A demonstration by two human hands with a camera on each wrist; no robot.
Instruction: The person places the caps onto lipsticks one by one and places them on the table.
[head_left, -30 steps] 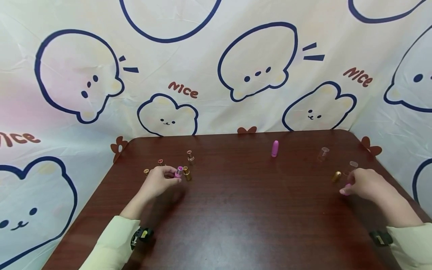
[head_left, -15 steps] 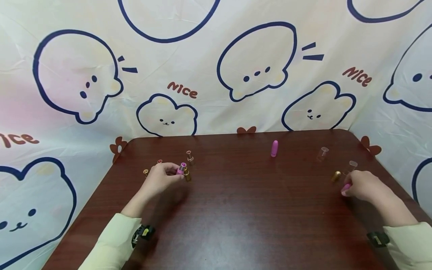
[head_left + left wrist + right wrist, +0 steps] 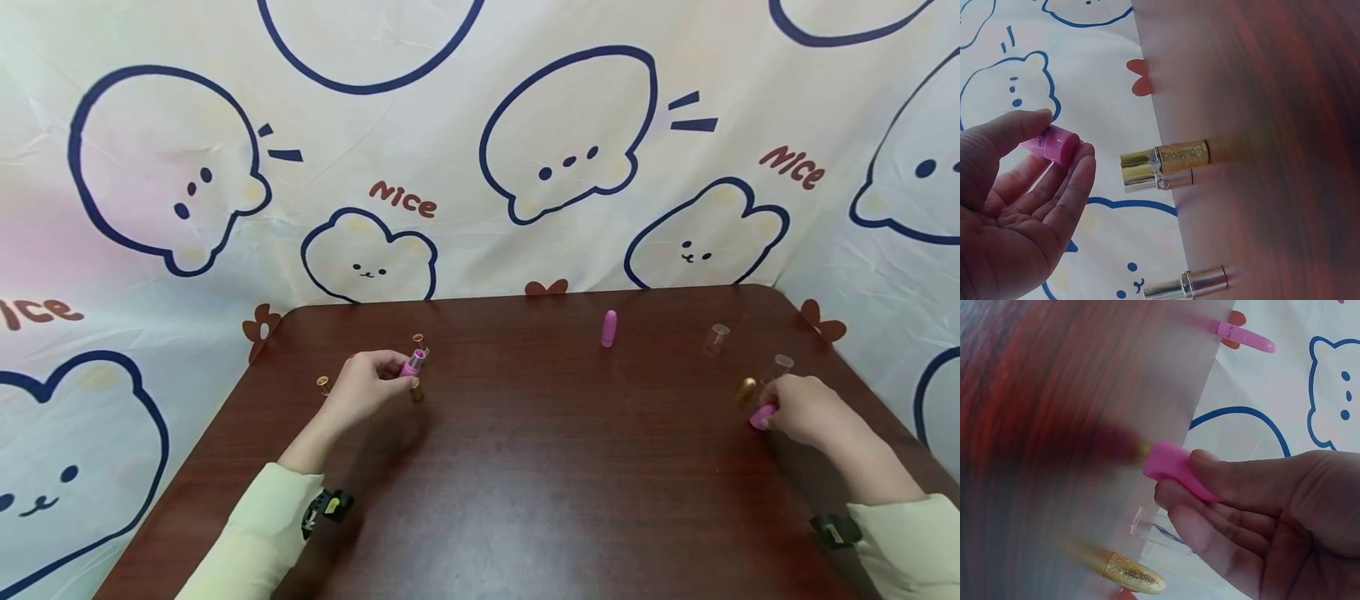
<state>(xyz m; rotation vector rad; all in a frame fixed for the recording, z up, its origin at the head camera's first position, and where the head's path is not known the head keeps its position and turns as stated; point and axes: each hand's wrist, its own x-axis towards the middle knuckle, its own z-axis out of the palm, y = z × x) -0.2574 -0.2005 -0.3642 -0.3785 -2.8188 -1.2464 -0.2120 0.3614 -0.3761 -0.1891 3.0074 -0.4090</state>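
Note:
My left hand [image 3: 367,383] pinches a pink lipstick tube [image 3: 413,363] between thumb and fingers, its silvery open end up and tilted right. In the left wrist view the pink base of this lipstick tube [image 3: 1063,147] shows above the table. Close by stand a gold lipstick tube [image 3: 1184,156] and, partly hidden behind it, a rose-gold lipstick tube [image 3: 1182,179]. At the right, my right hand [image 3: 810,408] grips a pink lipstick cap [image 3: 1169,464] by thumb and fingertips, tilted low over the table. Beside that hand are a gold cap [image 3: 746,389] and a clear cap [image 3: 780,365].
Another pink cap [image 3: 609,329] stands upright at the back of the brown table [image 3: 540,467]. A second clear cap [image 3: 716,339] stands at the back right. One gold-rimmed tube [image 3: 324,384] is left of my left hand. A printed cloth [image 3: 465,250] hangs behind the table.
My left hand has risen and shifted right with the pink lipstick tube, now covering a red-topped tube seen earlier. My right hand has drawn slightly left, bringing more of its pink cap into view.

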